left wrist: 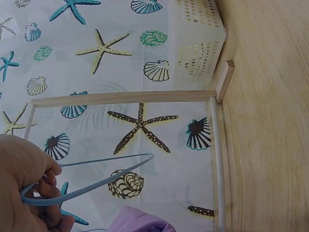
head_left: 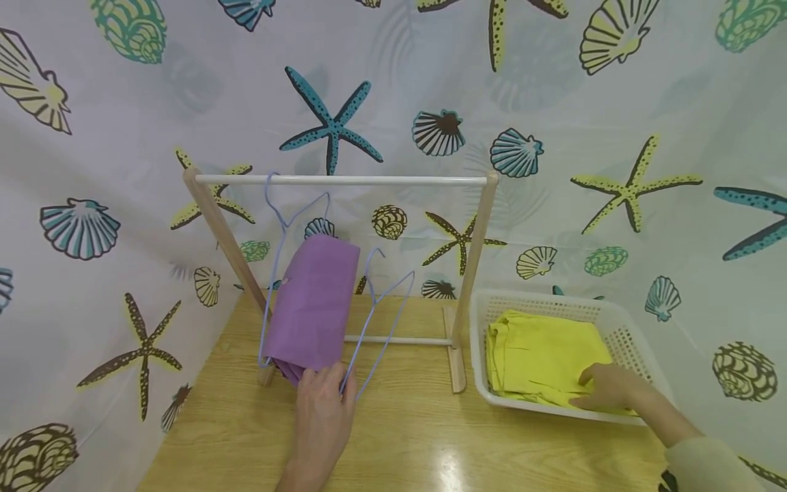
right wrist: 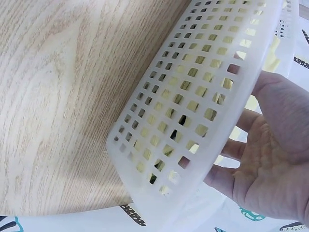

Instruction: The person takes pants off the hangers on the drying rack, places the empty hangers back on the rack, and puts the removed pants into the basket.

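Near the table's (head_left: 492, 458) left edge, I see a purple cloth (head_left: 316, 301) draped over a blue hanger (head_left: 285, 224) that is hooked on the wooden rack (head_left: 381, 180), towards the back edge. Just in front, the person's left hand (head_left: 322, 410) has its fingers clamped on a second hanger (head_left: 374, 301), its hook upright and apart from the rack's rod. By the back right corner stands a white basket (head_left: 541, 306) with a folded yellow cloth (head_left: 547, 348) inside; the right hand (head_left: 615, 386) reaches over its rim, fingers apart, touching the cloth.
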`<state>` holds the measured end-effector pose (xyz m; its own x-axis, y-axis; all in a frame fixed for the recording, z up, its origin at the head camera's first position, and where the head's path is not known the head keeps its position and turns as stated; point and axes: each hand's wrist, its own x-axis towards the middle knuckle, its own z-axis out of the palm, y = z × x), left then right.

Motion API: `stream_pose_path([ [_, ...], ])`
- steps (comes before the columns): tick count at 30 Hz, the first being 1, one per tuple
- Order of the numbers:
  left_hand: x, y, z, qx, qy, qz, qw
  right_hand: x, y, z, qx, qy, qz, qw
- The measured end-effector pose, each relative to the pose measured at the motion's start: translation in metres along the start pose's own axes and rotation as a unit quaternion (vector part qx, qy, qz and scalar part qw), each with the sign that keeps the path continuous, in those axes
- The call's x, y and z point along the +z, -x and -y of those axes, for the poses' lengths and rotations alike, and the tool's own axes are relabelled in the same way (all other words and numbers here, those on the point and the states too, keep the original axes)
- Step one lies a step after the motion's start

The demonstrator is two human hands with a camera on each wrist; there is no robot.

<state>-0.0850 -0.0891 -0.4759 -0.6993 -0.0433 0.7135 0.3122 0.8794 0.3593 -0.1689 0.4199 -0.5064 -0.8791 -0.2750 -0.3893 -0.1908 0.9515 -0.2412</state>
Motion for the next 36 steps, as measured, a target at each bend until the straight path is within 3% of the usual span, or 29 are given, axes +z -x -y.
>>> stream_pose_path([
  [11,-0.002,0.001,0.0,-0.011,-0.002,0.028,0.9995,0.005,-0.003,0.003,0.005,-0.006,-0.005,1.0],
  [20,-0.002,0.0,0.001,0.007,-0.004,0.003,1.0,0.002,0.002,0.006,0.01,-0.024,-0.018,0.999],
  [26,-0.001,-0.001,0.001,0.007,-0.006,-0.001,1.0,-0.004,0.004,0.006,0.035,-0.038,-0.021,0.998],
  [30,-0.001,-0.001,0.001,0.009,-0.009,0.0,0.9999,-0.006,0.004,0.006,0.044,-0.043,-0.04,0.997],
  [36,-0.003,-0.002,-0.001,0.009,-0.007,0.001,0.9999,-0.015,0.004,0.017,0.051,-0.026,-0.099,0.993],
])
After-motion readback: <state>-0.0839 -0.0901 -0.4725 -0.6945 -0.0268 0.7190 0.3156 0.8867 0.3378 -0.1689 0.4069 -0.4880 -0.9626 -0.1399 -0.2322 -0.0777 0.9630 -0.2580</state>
